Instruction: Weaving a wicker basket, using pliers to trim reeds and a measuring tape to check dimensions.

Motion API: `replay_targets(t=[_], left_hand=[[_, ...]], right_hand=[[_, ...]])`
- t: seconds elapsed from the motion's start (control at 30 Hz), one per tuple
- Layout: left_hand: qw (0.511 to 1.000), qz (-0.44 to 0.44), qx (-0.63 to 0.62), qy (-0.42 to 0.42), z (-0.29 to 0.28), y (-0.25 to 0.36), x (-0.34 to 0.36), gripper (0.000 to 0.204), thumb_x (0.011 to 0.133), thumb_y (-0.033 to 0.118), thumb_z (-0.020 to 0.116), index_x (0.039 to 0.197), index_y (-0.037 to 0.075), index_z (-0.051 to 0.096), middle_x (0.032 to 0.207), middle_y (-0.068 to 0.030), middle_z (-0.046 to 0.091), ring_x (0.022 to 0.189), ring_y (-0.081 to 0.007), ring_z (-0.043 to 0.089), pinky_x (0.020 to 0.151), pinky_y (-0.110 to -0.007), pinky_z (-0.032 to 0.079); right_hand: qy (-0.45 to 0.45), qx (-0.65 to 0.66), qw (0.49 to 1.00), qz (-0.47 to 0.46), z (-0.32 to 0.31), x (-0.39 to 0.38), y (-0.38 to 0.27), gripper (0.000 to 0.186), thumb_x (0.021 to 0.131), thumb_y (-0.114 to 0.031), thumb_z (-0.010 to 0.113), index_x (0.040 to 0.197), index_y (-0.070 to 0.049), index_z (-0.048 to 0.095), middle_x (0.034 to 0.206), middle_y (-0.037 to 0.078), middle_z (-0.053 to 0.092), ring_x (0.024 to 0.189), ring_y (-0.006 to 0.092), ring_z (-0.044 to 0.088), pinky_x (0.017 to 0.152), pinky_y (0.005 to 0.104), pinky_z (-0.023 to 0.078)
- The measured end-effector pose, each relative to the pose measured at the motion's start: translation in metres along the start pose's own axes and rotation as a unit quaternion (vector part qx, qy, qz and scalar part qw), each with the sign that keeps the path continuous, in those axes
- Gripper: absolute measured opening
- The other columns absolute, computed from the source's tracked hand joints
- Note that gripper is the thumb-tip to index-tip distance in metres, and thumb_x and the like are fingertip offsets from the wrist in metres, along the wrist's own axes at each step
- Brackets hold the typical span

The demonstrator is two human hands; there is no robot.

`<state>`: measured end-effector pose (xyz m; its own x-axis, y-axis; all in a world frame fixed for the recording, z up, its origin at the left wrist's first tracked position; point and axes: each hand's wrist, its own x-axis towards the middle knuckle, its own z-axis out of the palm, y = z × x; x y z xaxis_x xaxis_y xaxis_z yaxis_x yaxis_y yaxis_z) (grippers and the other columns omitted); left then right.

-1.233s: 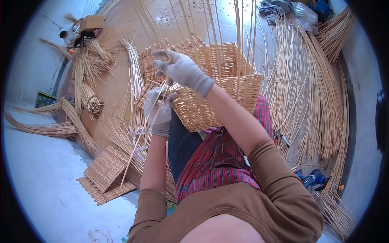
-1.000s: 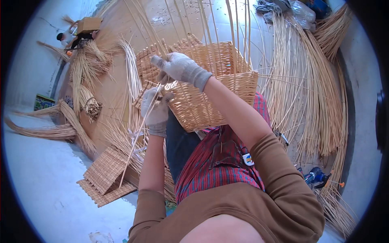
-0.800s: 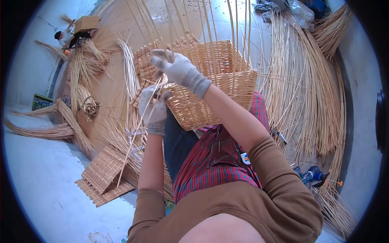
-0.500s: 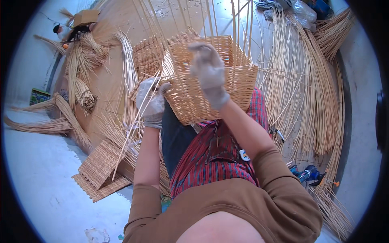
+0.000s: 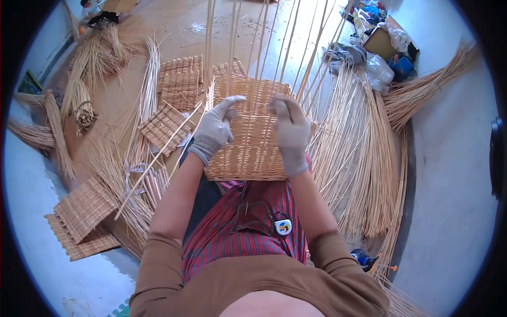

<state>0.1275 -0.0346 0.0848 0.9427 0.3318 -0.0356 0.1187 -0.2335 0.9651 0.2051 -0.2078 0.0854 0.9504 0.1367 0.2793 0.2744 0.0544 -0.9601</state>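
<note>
Two gloved hands over a half-woven basket (image 5: 248, 153), resting on the lap at the centre. Left hand (image 5: 214, 129) on the basket's near-left rim, fingers curled, thumb and forefinger stretched up toward an upright stake; impossible to tell whether actually pinching it. Right hand (image 5: 291, 129) on the near-right rim, fingers bent down over the weave, partly closed around the rim, as far as can be made out. Tall stakes (image 5: 274, 47) rising from the basket walls toward 12 o'clock, fanning out slightly.

Underneath, a brown floor (image 5: 174, 26), littered with loose splints. At 10 o'clock, flat woven panels (image 5: 182, 79) lying side by side, one smaller panel (image 5: 163, 124) tilted just beside the left hand. At 8 o'clock, more panels (image 5: 84, 216) stacked near a pale mat (image 5: 31, 211). One long rod (image 5: 158, 158) slanting from the left hand down toward 8 o'clock. At 3 o'clock, a thick sheaf of cane (image 5: 364, 158) spread across the floor, curving toward 5 o'clock. At 1 o'clock, a heap of bags and boxes (image 5: 380, 47) against a light wall. At 11 o'clock, bundled cane (image 5: 90, 68), and far beyond it another person (image 5: 97, 13), small and indistinct.
</note>
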Motion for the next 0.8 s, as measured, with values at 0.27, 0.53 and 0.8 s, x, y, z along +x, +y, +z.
replay_targets(t=[0.27, 0.53, 0.8], left_hand=[[0.944, 0.219, 0.150, 0.194, 0.014, -0.028, 0.010, 0.027, 0.101, 0.009, 0.061, 0.125, 0.017, 0.070, 0.094, -0.0104, 0.074, 0.082, -0.0220, 0.070, 0.072, -0.036, 0.056], [0.882, 0.280, 0.363, 0.112, 0.099, -0.009, -0.020, 0.074, 0.092, 0.013, 0.059, 0.158, 0.037, 0.036, 0.139, -0.0174, 0.054, 0.066, -0.0292, 0.069, 0.067, -0.043, 0.059], [0.837, 0.193, 0.504, 0.086, 0.097, 0.004, -0.015, 0.068, 0.091, 0.011, 0.060, 0.152, 0.038, 0.046, 0.141, -0.0181, 0.051, 0.073, -0.0285, 0.069, 0.069, -0.040, 0.058]], right_hand=[[-0.003, 0.099, 0.985, -0.144, -0.007, 0.029, -0.011, 0.051, 0.095, 0.003, 0.058, 0.143, -0.005, 0.045, 0.108, 0.012, 0.068, 0.092, 0.0197, 0.068, 0.086, 0.0334, 0.056], [0.052, -0.402, 0.833, -0.376, -0.038, 0.056, -0.028, 0.050, 0.098, -0.007, 0.065, 0.147, -0.009, 0.055, 0.129, 0.011, 0.066, 0.099, 0.0173, 0.068, 0.081, 0.0316, 0.057], [0.145, -0.137, 0.979, 0.031, -0.140, -0.044, 0.025, 0.032, 0.106, -0.001, 0.046, 0.131, -0.006, 0.066, 0.110, 0.008, 0.071, 0.074, 0.0048, 0.058, 0.063, 0.0216, 0.048]])
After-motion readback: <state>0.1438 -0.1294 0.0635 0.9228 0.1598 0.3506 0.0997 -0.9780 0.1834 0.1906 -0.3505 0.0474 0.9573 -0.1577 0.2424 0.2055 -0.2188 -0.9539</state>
